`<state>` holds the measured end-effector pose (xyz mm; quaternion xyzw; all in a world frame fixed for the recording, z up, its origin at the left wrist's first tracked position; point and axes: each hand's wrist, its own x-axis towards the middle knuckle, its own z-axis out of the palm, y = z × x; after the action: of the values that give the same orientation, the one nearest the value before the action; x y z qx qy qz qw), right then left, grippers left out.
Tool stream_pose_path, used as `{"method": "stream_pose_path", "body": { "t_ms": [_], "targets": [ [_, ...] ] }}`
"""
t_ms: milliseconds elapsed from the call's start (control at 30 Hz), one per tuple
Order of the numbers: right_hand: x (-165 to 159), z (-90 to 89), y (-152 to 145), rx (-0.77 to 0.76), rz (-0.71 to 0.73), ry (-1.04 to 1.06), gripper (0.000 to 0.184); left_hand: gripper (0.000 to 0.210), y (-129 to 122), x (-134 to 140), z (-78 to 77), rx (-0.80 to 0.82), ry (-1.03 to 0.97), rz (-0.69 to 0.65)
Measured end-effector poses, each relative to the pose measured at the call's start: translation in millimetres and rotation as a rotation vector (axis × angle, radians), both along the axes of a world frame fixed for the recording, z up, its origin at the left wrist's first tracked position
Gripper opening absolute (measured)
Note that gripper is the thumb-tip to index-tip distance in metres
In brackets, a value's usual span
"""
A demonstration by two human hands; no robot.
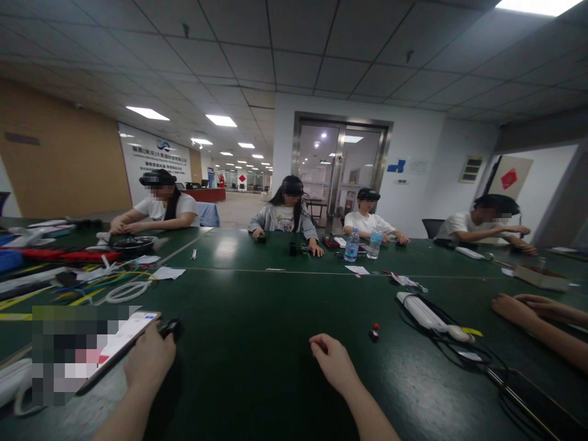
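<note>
My left hand [152, 355] is closed at the right edge of a lit phone [131, 335]. Between its thumb and fingers sits a small black object [171, 328], partly hidden by the hand, its kind unclear. My right hand [334, 362] rests over the green table [248, 343], its fingers curled in towards the thumb, and nothing shows in them. To the right of that hand lies a small black piece with a red knob [375, 332], apart from the fingers.
A white power strip [422, 311] with black cables lies to the right, near another person's hands [517, 309]. Cables and tools crowd the left, with a coiled white cable [128, 291]. Two water bottles [352, 245] stand across the table, where several people in headsets sit.
</note>
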<state>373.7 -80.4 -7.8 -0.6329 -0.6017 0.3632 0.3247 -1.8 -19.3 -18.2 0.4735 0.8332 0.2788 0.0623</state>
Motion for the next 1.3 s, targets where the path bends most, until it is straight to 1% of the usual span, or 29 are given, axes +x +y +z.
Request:
{"method": "stream_pose_path", "body": {
  "t_ms": [67,133,200,267,333,367,400,467,533,600,667,733,800,867,933,1033,1133,1300],
  "targets": [
    [0,-2.4,1,0.01,0.005,-0.003,0.024,0.048,-2,17,2.3,-0.047,0.057,-0.073],
    [-1,-3.8,1,0.02,0.004,-0.013,0.024,0.048,-5,38,1.6,-0.054,0.112,-0.22],
    [-3,-3.1,0,0.034,0.012,-0.018,0.024,0.049,-9,60,-1.3,-0.041,0.09,-0.405],
    [-8,0.4,-3,0.068,0.05,-0.022,0.024,0.052,-16,82,-3.9,-0.03,-0.027,-0.64],
    [-15,5.7,-7,0.123,0.112,-0.046,0.025,0.054,-27,102,-4.9,-0.06,-0.177,-0.882],
    [-19,8.4,-9,0.154,0.146,-0.071,0.025,0.055,-33,110,-4.8,-0.081,-0.235,-0.978],
    [-23,10.7,-12,0.175,0.191,-0.096,0.026,0.057,-40,118,-4.5,-0.108,-0.279,-1.051],
    [-29,13.5,-17,0.179,0.316,-0.137,0.03,0.059,-50,128,-4.3,-0.15,-0.341,-1.139],
    [-33,13.7,-22,0.18,0.408,-0.163,0.034,0.06,-56,134,-4.8,-0.174,-0.378,-1.184],
    [-36,12.4,-25,0.189,0.447,-0.185,0.031,0.06,-59,135,-5.1,-0.184,-0.398,-1.209],
    [-38,11.6,-26,0.196,0.456,-0.192,0.025,0.06,-59,136,-3.8,-0.191,-0.409,-1.221],
    [-38,11.7,-24,0.177,0.428,-0.154,0.02,0.059,-59,136,-0.9,-0.197,-0.415,-1.231],
    [-35,11.7,-20,0.164,0.312,-0.049,0.018,0.057,-60,136,2.8,-0.204,-0.419,-1.228],
    [-28,10.4,-12,0.19,0.109,0.1,0.02,0.056,-61,136,6.2,-0.222,-0.423,-1.215],
    [-19,7.4,-3,0.251,-0.101,0.232,0.025,0.053,-62,136,9.0,-0.235,-0.426,-1.204],
    [-6,1.5,6,0.181,-0.298,0.348,0.032,0.049,-63,136,12.5,-0.233,-0.418,-1.212],
    [-3,-2.8,7,0.133,-0.391,0.413,0.036,0.046,-64,136,15.6,-0.238,-0.412,-1.209],
    [-7,-4.2,7,0.101,-0.454,0.48,0.04,0.044,-63,135,17.1,-0.207,-0.393,-1.207]
  ]
}}
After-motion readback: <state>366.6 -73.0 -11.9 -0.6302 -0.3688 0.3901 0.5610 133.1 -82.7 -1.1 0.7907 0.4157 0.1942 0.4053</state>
